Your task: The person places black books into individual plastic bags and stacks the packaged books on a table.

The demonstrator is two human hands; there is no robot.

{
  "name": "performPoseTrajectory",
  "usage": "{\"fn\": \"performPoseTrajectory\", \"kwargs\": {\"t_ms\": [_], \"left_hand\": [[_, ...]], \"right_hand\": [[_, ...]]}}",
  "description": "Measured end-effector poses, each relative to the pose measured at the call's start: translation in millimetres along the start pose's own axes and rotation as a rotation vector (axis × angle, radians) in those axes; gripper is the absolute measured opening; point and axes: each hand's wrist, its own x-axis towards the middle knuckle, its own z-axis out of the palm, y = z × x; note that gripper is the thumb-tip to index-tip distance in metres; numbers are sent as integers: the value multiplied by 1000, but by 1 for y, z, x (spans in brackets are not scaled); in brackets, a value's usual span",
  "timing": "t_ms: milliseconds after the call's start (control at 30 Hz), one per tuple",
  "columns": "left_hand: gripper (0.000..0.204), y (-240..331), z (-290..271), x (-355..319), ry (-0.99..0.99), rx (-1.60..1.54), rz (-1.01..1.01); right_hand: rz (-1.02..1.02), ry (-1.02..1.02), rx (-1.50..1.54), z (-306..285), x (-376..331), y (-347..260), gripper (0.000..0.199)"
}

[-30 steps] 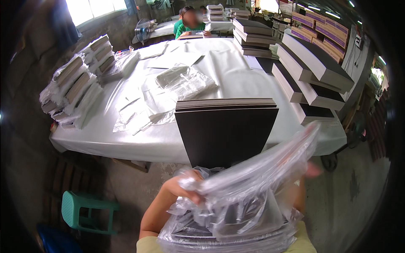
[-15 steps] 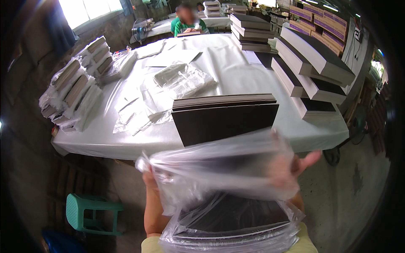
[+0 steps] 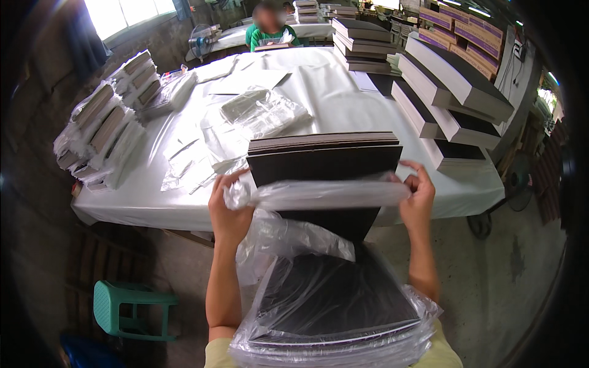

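Plastic bag (image 3: pixel 331 194) pinched in partly curled left hand (image 3: pixel 229 205), right hand (image 3: pixel 418 197).

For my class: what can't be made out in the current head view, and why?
Head view:
Standing black boards: a middle strip, hidden by stretched plastic.
Stretched plastic: its folds, blurred.
Left hand: some fingertips, behind the plastic's bunched end.
Blue object, lower left: full shape, cut off by the lower edge.

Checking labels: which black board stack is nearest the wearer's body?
The plastic-covered stack at the picture's bottom; the bare stack stands beyond it, the right-hand stacks farther still.
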Motion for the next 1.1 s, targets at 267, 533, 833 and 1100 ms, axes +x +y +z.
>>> {"fn": "performPoseTrajectory", "kwargs": {"t_ms": [267, 533, 833, 1100], "left_hand": [[52, 1, 22, 10, 289, 423, 309], [20, -19, -4, -50, 292, 285, 599], [23, -13, -23, -21, -336, -598, -471], [33, -107, 16, -64, -808, -762, -746]], "right_hand": [[-411, 213, -351, 8, 17, -1, 46], [-667, 428, -377, -4, -33, 7, 40], [-130, -69, 323, -47, -25, -24, 13], [813, -390, 1026, -52, -62, 57, 59]]}}
